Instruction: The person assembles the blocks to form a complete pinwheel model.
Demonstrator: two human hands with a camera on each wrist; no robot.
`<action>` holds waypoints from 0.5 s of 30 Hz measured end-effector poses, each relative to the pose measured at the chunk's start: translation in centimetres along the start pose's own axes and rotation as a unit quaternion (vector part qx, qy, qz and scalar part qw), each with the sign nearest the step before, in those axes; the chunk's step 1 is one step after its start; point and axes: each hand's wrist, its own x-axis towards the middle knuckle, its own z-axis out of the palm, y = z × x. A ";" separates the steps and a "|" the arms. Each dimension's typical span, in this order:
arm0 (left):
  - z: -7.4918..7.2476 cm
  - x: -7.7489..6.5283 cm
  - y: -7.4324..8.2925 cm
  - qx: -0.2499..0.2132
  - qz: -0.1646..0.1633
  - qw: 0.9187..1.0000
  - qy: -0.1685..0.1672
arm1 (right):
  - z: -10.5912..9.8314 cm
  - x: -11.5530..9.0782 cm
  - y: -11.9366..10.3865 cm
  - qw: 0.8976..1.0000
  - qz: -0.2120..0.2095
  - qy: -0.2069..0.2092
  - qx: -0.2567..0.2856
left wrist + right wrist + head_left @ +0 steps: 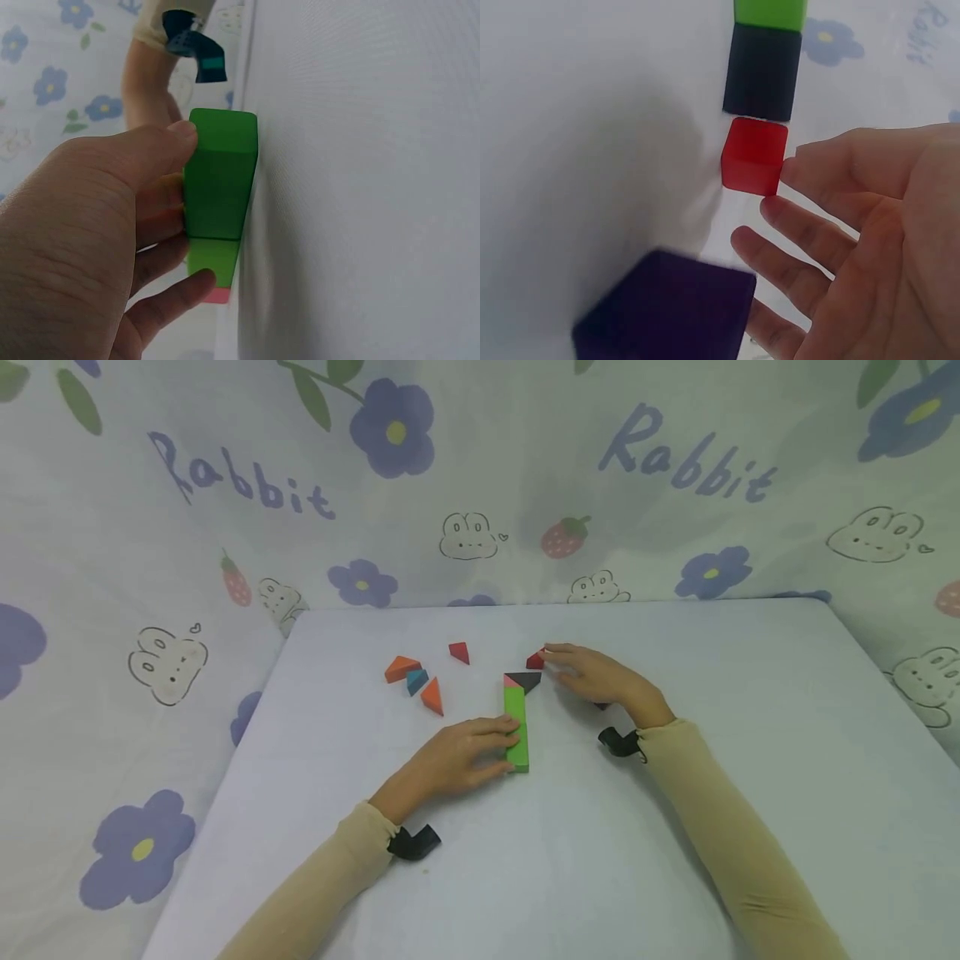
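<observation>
Two green blocks (pixel 516 743) lie end to end in a column, with a pink triangular block (pixel 512 681) at their far end and a dark triangular block (pixel 529 681) beside the pink one. My left hand (pixel 468 756) rests along the green blocks, thumb near the closest end and extended fingers farther along. Just beyond the dark block sits a red block (pixel 754 156). My right hand (pixel 596 675) touches its side with its fingertips, the fingers only loosely bent. Under the right wrist, a dark purple block (pixel 667 307) is partly hidden in the head view.
Left of the column lie two orange triangular blocks (pixel 432 697), a blue block (pixel 417 682) between them and a red triangular block (pixel 460 652) farther back. White cloth covers the table (pixel 600 860); a patterned curtain (pixel 480 477) hangs behind. Each wrist wears a black strap piece (pixel 415 843).
</observation>
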 end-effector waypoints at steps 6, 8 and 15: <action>0.1 -0.1 0.0 -0.003 -0.007 1.000 -0.005 | 0.4 0.6 -0.8 1.000 -0.024 0.002 -0.002; 0.1 0.0 0.0 0.001 -0.010 1.000 -0.008 | 0.4 0.7 -0.9 0.999 -0.032 0.003 -0.003; 0.0 0.0 -0.1 0.007 -0.011 1.000 -0.010 | 1.1 1.0 -1.1 0.999 -0.035 -0.003 -0.003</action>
